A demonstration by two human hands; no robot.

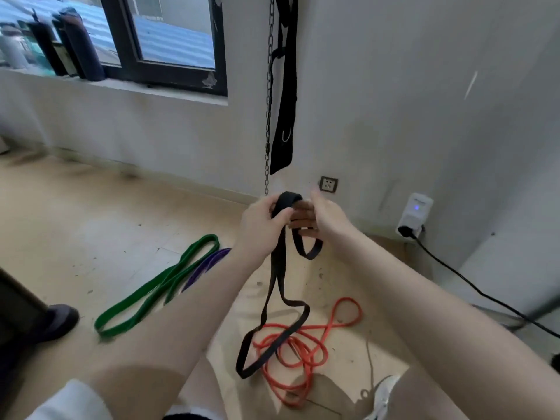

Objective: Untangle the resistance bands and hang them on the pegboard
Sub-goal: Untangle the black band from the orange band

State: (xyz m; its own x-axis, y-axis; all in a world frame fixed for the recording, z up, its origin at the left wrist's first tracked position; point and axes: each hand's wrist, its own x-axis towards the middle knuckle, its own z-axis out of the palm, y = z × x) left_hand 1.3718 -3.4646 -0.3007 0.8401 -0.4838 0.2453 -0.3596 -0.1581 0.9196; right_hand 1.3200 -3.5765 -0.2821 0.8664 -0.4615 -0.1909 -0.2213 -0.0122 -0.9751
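A black resistance band (277,286) hangs from both my hands in front of the wall. My left hand (262,221) pinches its top loop, and my right hand (321,218) has fingers through a smaller loop of it. Its lower end twists down and lies over a tangled red-orange band (306,350) on the floor. To the left on the floor lie a green band (157,286) and, partly behind my left forearm, a purple band (209,265). No pegboard is in view.
A metal chain (268,116) and a black strap (285,86) hang on the wall above my hands. A wall socket (328,184), a white plug-in device (413,216) and its black cable (472,283) are at right. Bottles (75,43) stand on the window sill. A dark shoe (57,321) at left.
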